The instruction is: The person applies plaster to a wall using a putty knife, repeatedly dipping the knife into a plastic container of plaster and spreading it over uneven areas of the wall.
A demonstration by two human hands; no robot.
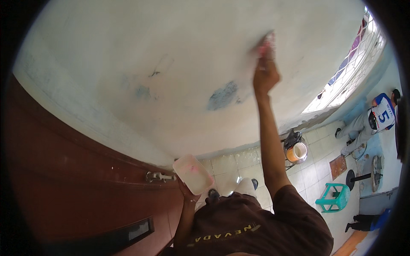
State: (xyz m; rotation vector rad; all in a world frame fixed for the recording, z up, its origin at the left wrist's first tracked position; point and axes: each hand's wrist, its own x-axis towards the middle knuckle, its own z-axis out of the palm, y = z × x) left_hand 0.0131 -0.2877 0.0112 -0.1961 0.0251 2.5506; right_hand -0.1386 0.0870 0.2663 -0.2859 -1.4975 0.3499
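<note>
My right hand [265,77] is raised high against a white plastered wall [171,55] and grips a pink-handled brush [267,42] whose head presses on the wall. My left hand [186,190] is low at my side, holding a pale translucent rectangular container [193,173] with a pink smear inside. Blue patches [223,95] show through the white coat to the left of my right arm.
A dark red-brown door [77,183] with a metal handle [159,176] stands at my left. On the tiled floor sit a paint can [297,152], a green plastic stool [334,197] and a floor fan [371,173]. Another person [371,121] crouches at the far right under a barred window [354,64].
</note>
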